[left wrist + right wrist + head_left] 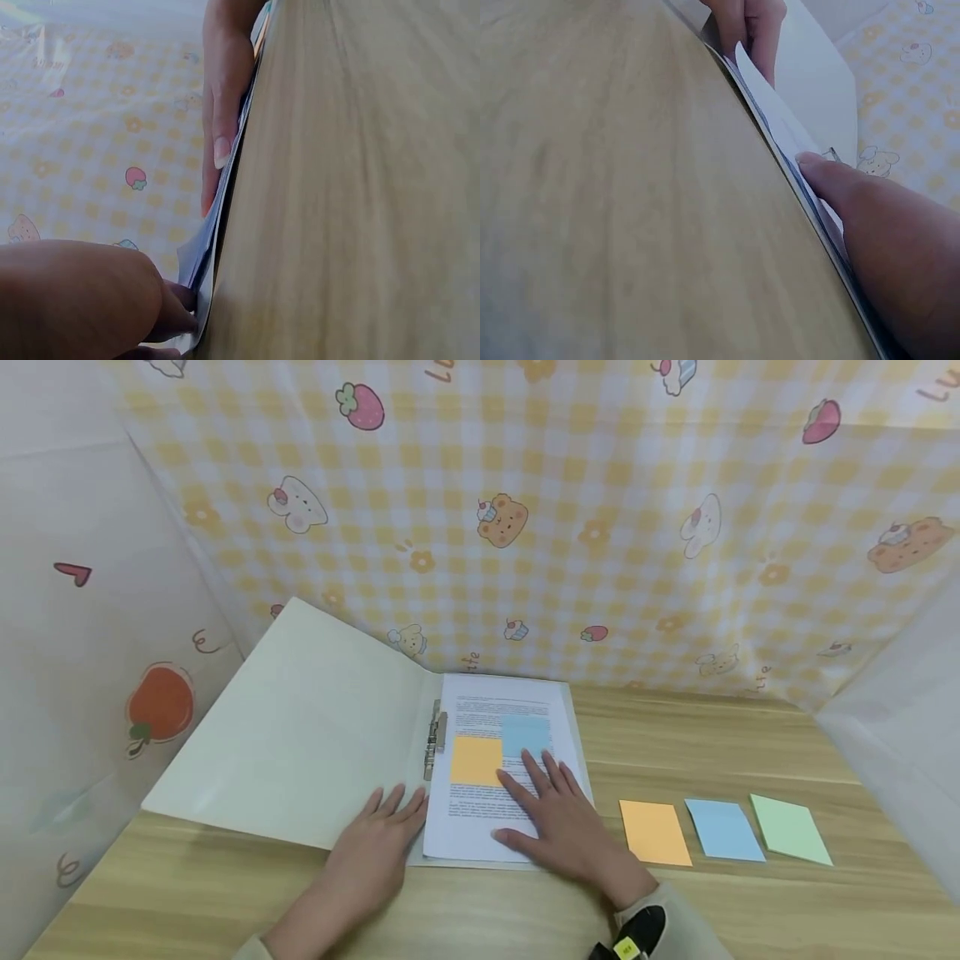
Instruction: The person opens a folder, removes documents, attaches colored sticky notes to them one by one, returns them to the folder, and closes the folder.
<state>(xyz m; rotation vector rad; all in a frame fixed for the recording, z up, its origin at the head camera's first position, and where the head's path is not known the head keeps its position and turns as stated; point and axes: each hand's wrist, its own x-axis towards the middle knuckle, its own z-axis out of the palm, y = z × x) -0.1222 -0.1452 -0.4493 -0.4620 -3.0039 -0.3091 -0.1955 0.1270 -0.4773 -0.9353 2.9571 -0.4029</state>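
A white ring binder (300, 735) lies spread with its cover tilted up to the left. Inside is a stack of printed sheets (468, 835) beside a metal clip (435, 743). An orange sticky note (476, 760) and a blue sticky note (525, 732) sit side by side on the top page. My right hand (566, 831) rests on that page with its fingers spread, fingertips at the blue note's lower edge. Near the spine, my left hand (375, 852) lies by the left edge of the sheets. In the right wrist view, the paper's near corner (754, 71) lifts a little.
To the right on the wooden table (510, 914) lie orange (655, 832), blue (725, 829) and green (791, 829) pads of sticky notes in a row. A yellow checked cloth (585, 585) hangs behind, and a white cloth (82, 635) bounds the left side.
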